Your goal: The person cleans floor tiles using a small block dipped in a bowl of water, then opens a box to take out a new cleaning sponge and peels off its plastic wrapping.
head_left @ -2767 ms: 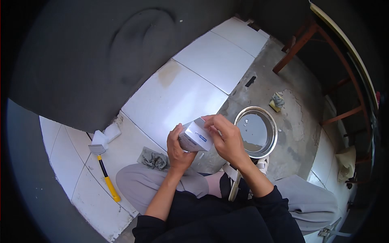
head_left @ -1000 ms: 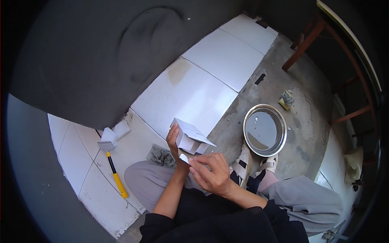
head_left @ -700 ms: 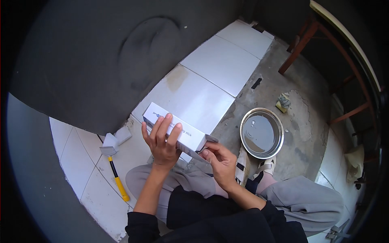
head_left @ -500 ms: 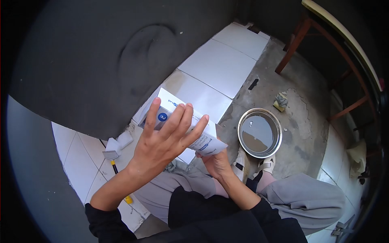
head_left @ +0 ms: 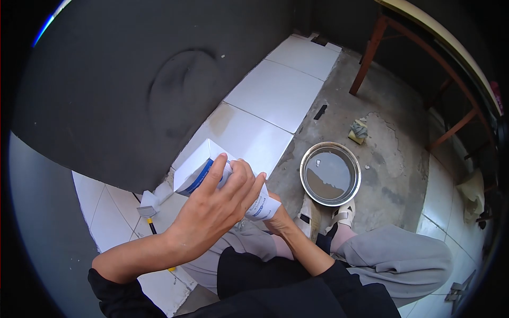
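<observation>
Head view, and the left hand (head_left: 214, 204) is clamped over the box (head_left: 192, 165), fingers spread across its side; the box is tilted, up off the tiles (head_left: 260, 132), one end toward the wall (head_left: 106, 106); the right hand (head_left: 279, 221) is tucked at the printed lower end (fingers behind it, so pinching or merely propping, I can't tell); a light squeeze looks best here, as card would likely buckle; support from below seems wise; and well apart from the basin (head_left: 357, 172), since wet card would probably soften.
</observation>
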The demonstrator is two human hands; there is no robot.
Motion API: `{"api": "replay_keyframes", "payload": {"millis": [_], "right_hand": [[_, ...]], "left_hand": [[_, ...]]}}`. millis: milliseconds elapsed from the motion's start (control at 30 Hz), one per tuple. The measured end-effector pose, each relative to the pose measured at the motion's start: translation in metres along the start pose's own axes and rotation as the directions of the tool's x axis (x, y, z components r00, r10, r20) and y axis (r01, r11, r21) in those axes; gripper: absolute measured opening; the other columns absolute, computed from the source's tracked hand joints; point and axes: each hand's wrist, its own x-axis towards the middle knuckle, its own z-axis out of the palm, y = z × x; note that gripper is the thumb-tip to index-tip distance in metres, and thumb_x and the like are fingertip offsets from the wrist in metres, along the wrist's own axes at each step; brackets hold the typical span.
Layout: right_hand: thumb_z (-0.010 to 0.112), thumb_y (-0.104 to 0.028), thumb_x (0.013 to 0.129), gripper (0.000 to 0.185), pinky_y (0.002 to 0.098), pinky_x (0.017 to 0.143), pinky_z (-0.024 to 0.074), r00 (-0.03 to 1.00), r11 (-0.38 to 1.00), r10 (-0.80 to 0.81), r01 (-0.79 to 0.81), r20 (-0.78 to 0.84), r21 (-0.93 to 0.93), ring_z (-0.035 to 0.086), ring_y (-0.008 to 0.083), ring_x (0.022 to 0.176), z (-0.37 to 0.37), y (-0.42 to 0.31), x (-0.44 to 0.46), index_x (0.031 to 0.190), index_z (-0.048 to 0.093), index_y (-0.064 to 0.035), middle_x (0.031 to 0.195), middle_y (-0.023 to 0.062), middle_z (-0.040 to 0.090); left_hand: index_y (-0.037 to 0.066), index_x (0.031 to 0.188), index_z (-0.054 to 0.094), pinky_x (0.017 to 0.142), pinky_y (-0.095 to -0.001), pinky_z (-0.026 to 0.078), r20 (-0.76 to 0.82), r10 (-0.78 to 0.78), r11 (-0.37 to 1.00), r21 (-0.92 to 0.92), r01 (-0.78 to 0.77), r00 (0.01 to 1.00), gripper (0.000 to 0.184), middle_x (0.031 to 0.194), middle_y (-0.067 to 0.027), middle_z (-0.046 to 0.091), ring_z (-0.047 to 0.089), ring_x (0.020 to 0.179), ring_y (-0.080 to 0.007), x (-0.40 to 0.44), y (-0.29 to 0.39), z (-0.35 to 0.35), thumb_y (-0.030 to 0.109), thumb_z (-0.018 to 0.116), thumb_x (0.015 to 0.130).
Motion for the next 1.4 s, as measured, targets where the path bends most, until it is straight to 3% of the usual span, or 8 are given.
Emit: {"api": "replay_keyframes", "payload": {"millis": [100, 267, 400, 567, 833, 1033, 1233, 1400], "right_hand": [[0.066, -0.015, 0.087, 0.039, 0.0253, 0.078, 0.0535, 0.998, 0.995, -0.059, 0.059, 0.005, -0.082, 0.062, 0.0105, 0.096, 0.001, -0.016, -0.006, 0.122, 0.056, -0.0002, 0.109, 0.0054, 0.064], [0.062, -0.011, 0.088, 0.021, 0.0225, 0.075, 0.0506, 0.987, 0.987, -0.145, 0.139, -0.07, -0.085, 0.061, 0.0088, 0.088, -0.002, -0.043, -0.004, 0.106, 0.06, -0.001, 0.101, 0.0041, 0.064], [0.066, -0.006, 0.079, 0.02, 0.0238, 0.079, 0.0447, 0.939, 0.8, -0.342, 0.284, -0.013, -0.529, 0.054, 0.0091, 0.085, -0.017, -0.065, -0.006, 0.097, 0.058, -0.003, 0.092, 0.0025, 0.057], [0.072, -0.021, 0.072, 0.038, 0.0236, 0.083, 0.0417, 0.913, 0.886, -0.387, 0.331, -0.126, -0.326, 0.053, 0.0116, 0.088, -0.043, -0.097, -0.015, 0.101, 0.055, -0.0035, 0.093, 0.0038, 0.057], [0.067, -0.014, 0.079, 0.037, 0.0229, 0.081, 0.0448, 0.836, 0.879, -0.47, 0.415, -0.283, -0.235, 0.057, 0.0109, 0.088, -0.058, -0.109, -0.016, 0.11, 0.051, -0.0022, 0.098, 0.007, 0.061], [0.059, -0.017, 0.093, 0.029, 0.024, 0.077, 0.046, 0.465, 0.557, -0.818, 0.495, -0.338, -0.667, 0.057, 0.0102, 0.083, -0.071, -0.112, -0.014, 0.115, 0.05, -0.0012, 0.1, 0.007, 0.061], [0.057, -0.02, 0.093, 0.03, 0.0266, 0.072, 0.0485, 0.399, 0.66, -0.745, 0.558, -0.535, -0.503, 0.059, 0.0116, 0.083, -0.082, -0.137, -0.021, 0.116, 0.051, -0.0022, 0.099, 0.0054, 0.06], [0.057, -0.025, 0.093, 0.034, 0.0297, 0.073, 0.0501, 0.465, 0.771, -0.612, 0.528, -0.64, -0.355, 0.06, 0.0156, 0.088, -0.094, -0.127, -0.016, 0.117, 0.051, -0.0029, 0.102, 0.0076, 0.06]], "left_hand": [[0.017, 0.145, 0.037, 0.11, -0.0491, 0.028, 0.064, -0.067, 0.989, -0.13, 0.075, 0.996, 0.08, 0.126, -0.0147, 0.049, 0.045, 0.122, -0.0262, 0.001, 0.006, -0.003, 0.015, 0.078, 0.077], [0.023, 0.141, 0.044, 0.108, -0.0473, 0.032, 0.013, -0.196, 0.955, -0.224, 0.194, 0.98, 0.08, 0.126, -0.0126, 0.051, 0.046, 0.12, -0.0254, -0.001, 0.002, 0.004, 0.011, 0.082, 0.072], [0.022, 0.137, 0.049, 0.103, -0.0445, 0.036, -0.067, -0.347, 0.89, -0.34, 0.305, 0.935, 0.078, 0.125, -0.009, 0.053, 0.048, 0.116, -0.0238, -0.004, 0.012, 0.023, 0.01, 0.082, 0.067], [0.022, 0.132, 0.05, 0.102, -0.047, 0.037, -0.05, -0.588, 0.682, -0.568, 0.461, 0.808, 0.084, 0.124, -0.0098, 0.053, 0.047, 0.117, -0.0286, -0.009, 0.021, 0.054, 0.01, 0.086, 0.057], [0.013, 0.129, 0.049, 0.1, -0.0434, 0.037, 0.025, -0.833, 0.244, -0.88, 0.408, 0.552, 0.086, 0.119, -0.0097, 0.055, 0.047, 0.115, -0.0319, 0.03, 0.123, 0.14, 0.014, 0.087, 0.052], [0.01, 0.132, 0.046, 0.098, -0.0434, 0.039, 0.305, -0.856, -0.135, -0.912, 0.388, 0.418, 0.089, 0.12, -0.0095, 0.056, 0.048, 0.112, -0.032, 0.067, 0.209, 0.169, 0.017, 0.088, 0.054], [0.004, 0.134, 0.04, 0.099, -0.0415, 0.041, 0.506, -0.772, -0.451, -0.863, 0.229, 0.385, 0.087, 0.127, -0.0152, 0.048, 0.046, 0.119, -0.0339, 0.081, 0.257, 0.193, 0.016, 0.084, 0.06], [0.005, 0.132, 0.042, 0.095, -0.0416, 0.043, 0.511, -0.768, -0.429, -0.858, 0.283, 0.386, 0.081, 0.122, -0.0156, 0.052, 0.051, 0.112, -0.0343, 0.084, 0.262, 0.188, 0.014, 0.081, 0.062]]}}
